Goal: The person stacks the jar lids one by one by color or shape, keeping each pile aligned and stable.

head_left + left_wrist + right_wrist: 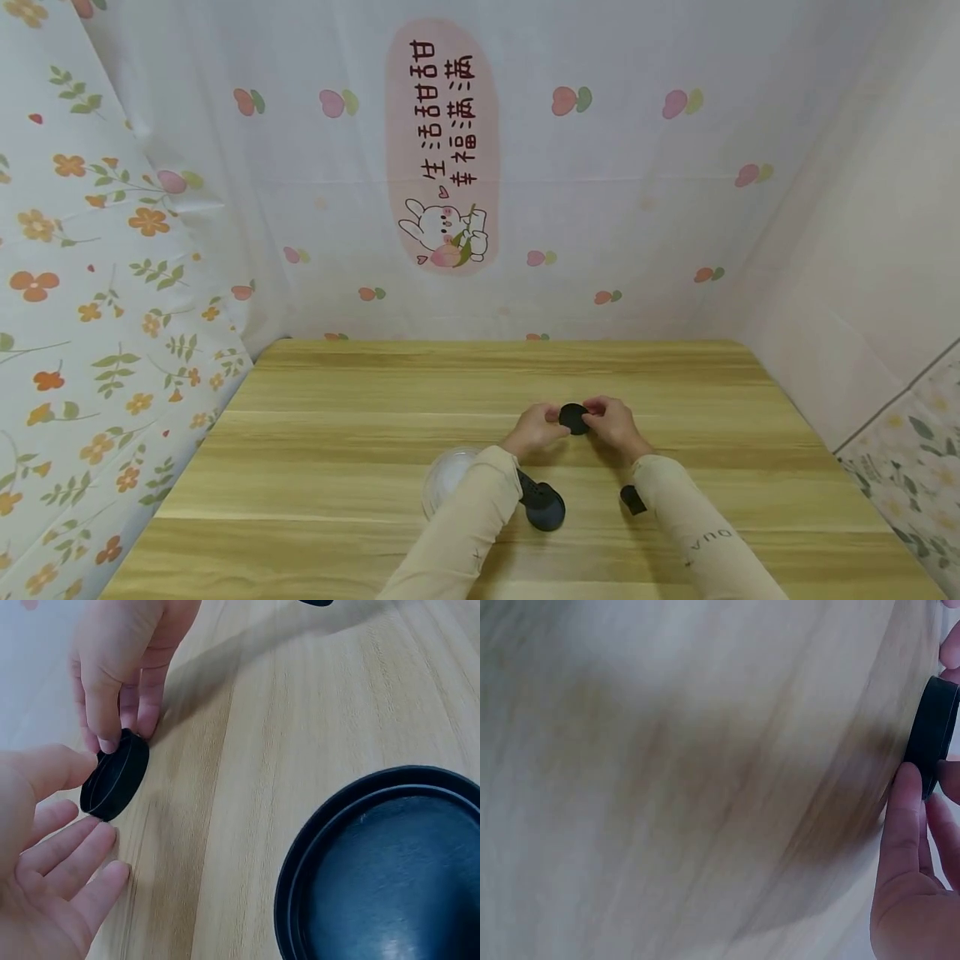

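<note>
A small black round lid [574,419] with a raised rim is held up between both hands. My left hand [538,429] holds its left edge; in the left wrist view the thumb [71,766] meets the rim and the other fingers spread under the lower edge. From the opposite side my right hand [613,425] pinches the rim between thumb and fingers. The left wrist view shows the lid's hollow inside [105,776], while the right wrist view shows its side wall [932,724]. Below the left hand lies a black piece with a round shallow dish [546,510] and a handle-like arm, partly behind the sleeve.
A clear round container [442,477] stands by the left forearm, which partly covers it. Close to the right forearm lies a small black part [632,500], its kind unclear. The wooden table [337,417] ends at a printed cloth backdrop [637,208].
</note>
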Demonstrator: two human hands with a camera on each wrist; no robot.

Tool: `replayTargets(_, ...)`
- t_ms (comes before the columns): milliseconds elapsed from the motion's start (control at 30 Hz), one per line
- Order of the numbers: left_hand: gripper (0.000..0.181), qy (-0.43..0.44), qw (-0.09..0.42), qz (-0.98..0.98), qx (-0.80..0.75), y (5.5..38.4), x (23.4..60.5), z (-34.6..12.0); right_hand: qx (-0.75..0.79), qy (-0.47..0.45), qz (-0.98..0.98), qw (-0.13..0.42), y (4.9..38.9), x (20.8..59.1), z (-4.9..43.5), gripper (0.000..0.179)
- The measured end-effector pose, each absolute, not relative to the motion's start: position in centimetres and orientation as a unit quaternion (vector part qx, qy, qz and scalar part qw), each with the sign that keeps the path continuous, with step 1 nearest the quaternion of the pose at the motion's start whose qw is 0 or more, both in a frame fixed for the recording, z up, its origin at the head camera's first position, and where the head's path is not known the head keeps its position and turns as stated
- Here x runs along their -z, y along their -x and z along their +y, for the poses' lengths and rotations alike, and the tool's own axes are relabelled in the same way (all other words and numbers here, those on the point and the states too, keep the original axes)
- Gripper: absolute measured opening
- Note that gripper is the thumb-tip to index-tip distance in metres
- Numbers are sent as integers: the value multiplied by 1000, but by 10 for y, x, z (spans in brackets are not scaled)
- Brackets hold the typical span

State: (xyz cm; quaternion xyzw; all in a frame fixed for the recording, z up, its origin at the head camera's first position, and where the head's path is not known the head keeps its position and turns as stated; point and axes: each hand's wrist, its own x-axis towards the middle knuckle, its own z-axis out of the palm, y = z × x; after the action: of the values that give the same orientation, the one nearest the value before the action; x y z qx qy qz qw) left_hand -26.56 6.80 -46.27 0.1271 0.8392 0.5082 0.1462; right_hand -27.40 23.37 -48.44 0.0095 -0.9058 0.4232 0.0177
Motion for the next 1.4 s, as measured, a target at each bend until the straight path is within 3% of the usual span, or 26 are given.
replayTargets(867,42,-121,213,836,-491,259,453,38,-433,-63,-898,-39,260,482,216,17)
replayTargets(1133,27,-109,245,843,-466,255,451,34,-449,-65,-887,-82,253,482,209,13)
replayTargets(1233,27,-118,241,863,-428,262,461,34,-456,-73,-882,-91,250,483,207,11)
replayTargets(1400,30,-136,265,845,-443,339,593,39,-461,-95,-877,-100,245,482,203,8)
